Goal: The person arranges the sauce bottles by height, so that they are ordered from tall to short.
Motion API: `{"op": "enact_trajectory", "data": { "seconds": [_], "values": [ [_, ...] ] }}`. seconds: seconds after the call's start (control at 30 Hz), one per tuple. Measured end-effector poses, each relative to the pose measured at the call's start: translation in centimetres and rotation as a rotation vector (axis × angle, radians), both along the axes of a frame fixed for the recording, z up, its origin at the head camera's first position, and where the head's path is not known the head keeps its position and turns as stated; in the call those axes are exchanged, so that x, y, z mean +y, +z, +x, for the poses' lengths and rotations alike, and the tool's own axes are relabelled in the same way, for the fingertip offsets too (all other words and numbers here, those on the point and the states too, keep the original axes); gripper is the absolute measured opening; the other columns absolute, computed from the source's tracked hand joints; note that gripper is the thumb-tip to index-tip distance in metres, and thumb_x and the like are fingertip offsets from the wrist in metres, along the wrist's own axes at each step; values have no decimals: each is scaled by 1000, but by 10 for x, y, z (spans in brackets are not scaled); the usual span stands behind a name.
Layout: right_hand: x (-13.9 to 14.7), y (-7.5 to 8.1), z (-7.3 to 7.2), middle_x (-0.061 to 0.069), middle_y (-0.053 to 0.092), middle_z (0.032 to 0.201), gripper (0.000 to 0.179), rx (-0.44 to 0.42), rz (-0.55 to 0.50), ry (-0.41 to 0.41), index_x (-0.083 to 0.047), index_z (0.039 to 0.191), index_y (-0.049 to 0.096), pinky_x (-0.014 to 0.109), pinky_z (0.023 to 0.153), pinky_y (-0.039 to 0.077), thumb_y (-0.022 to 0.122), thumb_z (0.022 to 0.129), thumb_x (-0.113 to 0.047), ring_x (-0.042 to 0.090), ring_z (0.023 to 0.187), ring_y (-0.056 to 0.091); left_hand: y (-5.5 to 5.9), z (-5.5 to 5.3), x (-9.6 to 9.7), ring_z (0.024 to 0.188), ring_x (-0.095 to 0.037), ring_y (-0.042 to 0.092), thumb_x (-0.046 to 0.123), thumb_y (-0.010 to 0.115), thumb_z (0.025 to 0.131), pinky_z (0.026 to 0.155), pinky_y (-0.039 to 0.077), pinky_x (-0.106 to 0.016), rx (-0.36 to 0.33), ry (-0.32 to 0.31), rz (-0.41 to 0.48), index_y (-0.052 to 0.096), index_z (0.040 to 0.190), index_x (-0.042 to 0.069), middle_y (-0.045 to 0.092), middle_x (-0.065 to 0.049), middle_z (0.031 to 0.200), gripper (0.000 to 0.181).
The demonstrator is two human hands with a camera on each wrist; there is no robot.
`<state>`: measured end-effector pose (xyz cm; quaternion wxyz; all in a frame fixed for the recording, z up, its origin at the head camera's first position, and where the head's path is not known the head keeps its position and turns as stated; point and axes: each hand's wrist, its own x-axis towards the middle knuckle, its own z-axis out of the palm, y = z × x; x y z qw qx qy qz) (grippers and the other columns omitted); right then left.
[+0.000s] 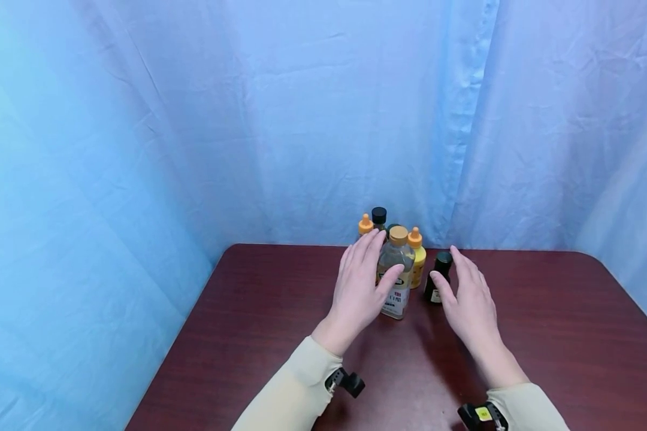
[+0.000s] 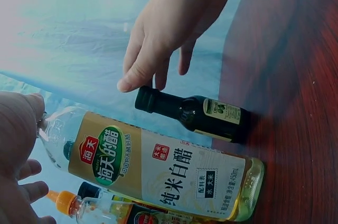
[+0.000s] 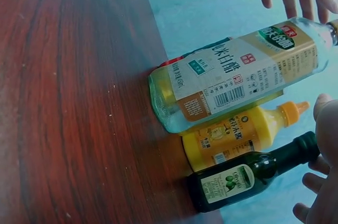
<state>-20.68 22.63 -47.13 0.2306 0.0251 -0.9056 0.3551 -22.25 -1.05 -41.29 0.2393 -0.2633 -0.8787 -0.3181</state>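
Observation:
A clear white vinegar bottle (image 1: 395,305) with a tan cap stands upright at the front of a bottle group. My left hand (image 1: 357,284) is at its left side near the neck, fingers extended and thumb apart; whether it touches the glass I cannot tell. To the right stands a small dark olive oil bottle (image 3: 227,182) with a green-and-white label. Over its upper part my right hand (image 1: 470,302) hovers with fingers spread loosely, holding nothing. Between these two, slightly back, is a yellow squeeze bottle (image 3: 232,134) with an orange nozzle cap.
Behind the vinegar bottle, partly hidden, stand an orange-nozzled bottle (image 1: 365,225) and a black-capped bottle (image 1: 379,216). All stand toward the far edge of the dark red-brown table (image 1: 269,311). Pale blue curtains (image 1: 323,120) hang behind it and at the sides.

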Motion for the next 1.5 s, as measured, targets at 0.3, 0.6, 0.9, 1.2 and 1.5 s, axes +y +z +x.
{"op": "enact_trajectory", "data": {
  "seconds": [0.3,0.6,0.9,1.2,1.5],
  "values": [
    [1,-4,-12,31,40,168,73,-46,-83,-5,-8,174,31,81,111,35,56,117,-46,56,152,38,0,-6,8,156,-26,45,41,63,114,130,33,-51,-35,-21,31,43,169,11,48,-9,169,65],
    [-6,-2,-23,30,41,168,72,-94,-187,-15,-10,174,32,75,116,38,54,117,-48,53,148,46,2,-12,13,150,-22,51,47,62,114,118,49,-50,-146,-9,130,45,169,16,52,-3,165,65],
    [-16,-9,-26,20,45,170,61,-93,-300,-64,-18,171,43,71,116,41,51,118,-47,48,150,48,2,-14,16,140,-19,59,42,68,112,114,52,-44,-197,36,212,58,158,11,61,-4,154,57],
    [-20,-16,-24,17,62,154,52,-49,-366,-83,-21,160,57,65,109,46,57,115,-48,40,136,59,7,-13,15,130,-18,64,42,73,109,109,56,-41,-215,66,253,66,149,12,66,-2,142,51],
    [-23,-17,-19,16,65,149,48,-45,-340,-77,-22,157,59,63,102,47,59,115,-46,41,124,62,8,-13,10,127,-18,67,40,76,107,104,58,-42,-232,61,317,67,149,15,72,-1,139,49]
  ]
}}
